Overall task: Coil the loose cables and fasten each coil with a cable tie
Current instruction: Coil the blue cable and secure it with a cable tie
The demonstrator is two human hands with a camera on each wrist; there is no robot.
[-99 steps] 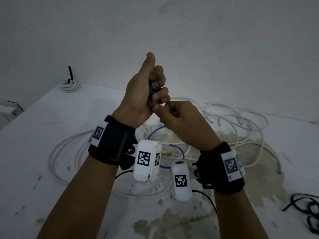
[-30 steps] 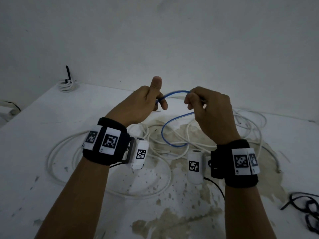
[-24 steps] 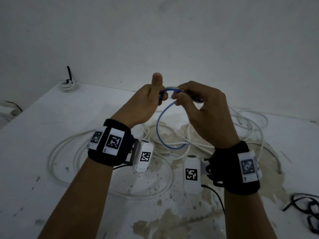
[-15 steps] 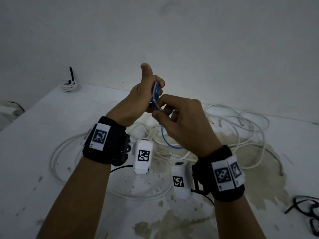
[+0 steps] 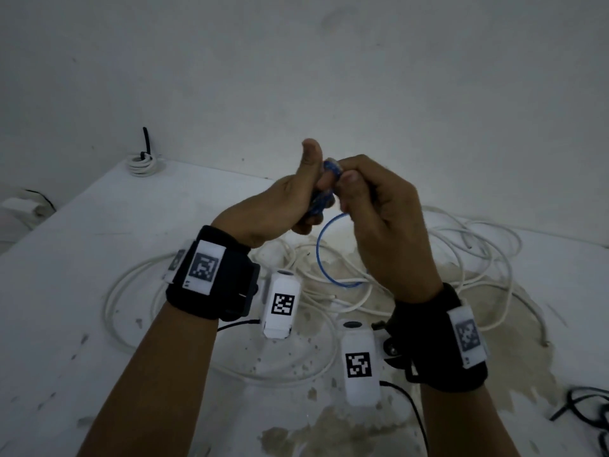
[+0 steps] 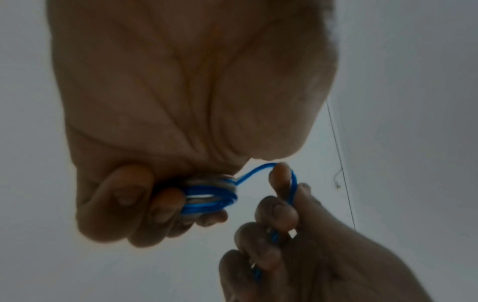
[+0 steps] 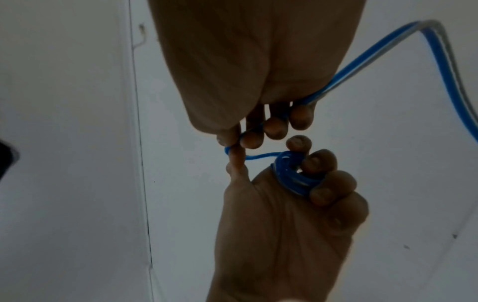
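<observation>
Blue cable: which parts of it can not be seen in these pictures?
- Blue cable free end: head view, behind the right hand.
- Coil inner turns: left wrist view, covered by left hand fingers.
- Trailing length: right wrist view, cut by the right edge.
- Cable tie on it: none visible.

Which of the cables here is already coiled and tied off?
The small white coil at the table's far left corner, cinched with a black tie; the blue cable and big white cable remain untied.

- Left hand (image 5: 283, 206), which clutched a small blue coil 3.3 s ago, then lowered, rose again with thumb up.
- Right hand (image 5: 379, 209) drew the blue cable (image 5: 324, 255) out sideways, then carried it back over the coil (image 6: 209, 196).
- Hanging loop shortened.
</observation>
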